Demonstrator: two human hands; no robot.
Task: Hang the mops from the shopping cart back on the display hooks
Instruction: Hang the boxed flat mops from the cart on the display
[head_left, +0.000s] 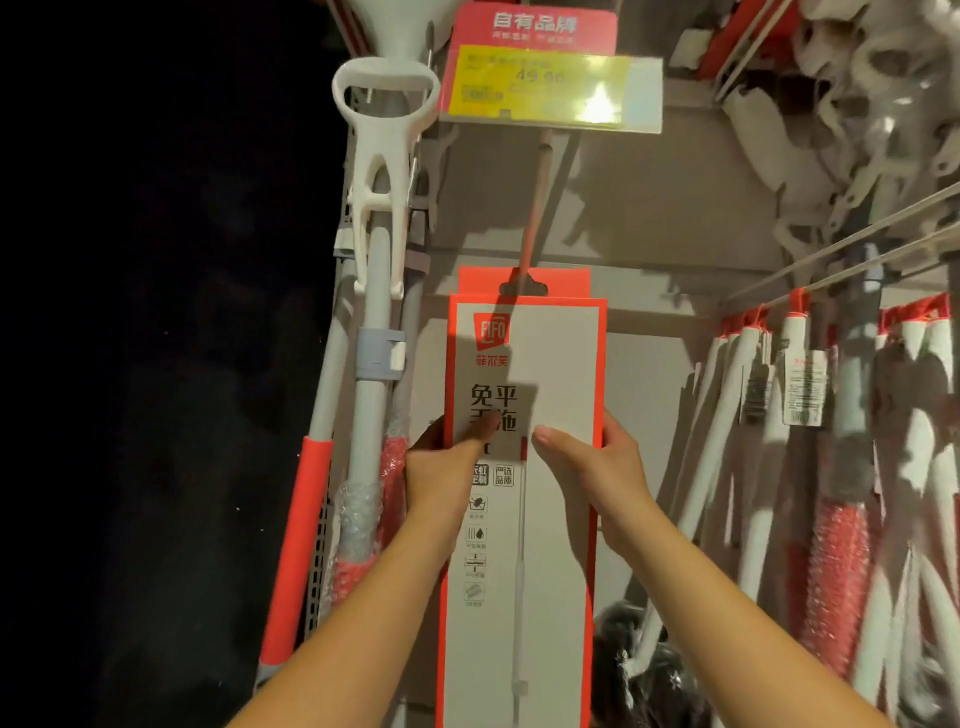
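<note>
Your left hand grips the left edge of the boxed mop, thumb laid across the front and fingers wrapped behind. Your right hand grips the right edge at the same height, thumb on the front face. The box stands upright, long axis vertical, its hang-tab end pointing up and its lower end running out of the frame between your forearms. It is a tall, narrow white carton with an orange border, a red logo and dark printed characters and icons. Its top tab meets the display hook, which projects from below a yellow price tag. Hanging mops flank it at left, and white-handled mops at right.
</note>
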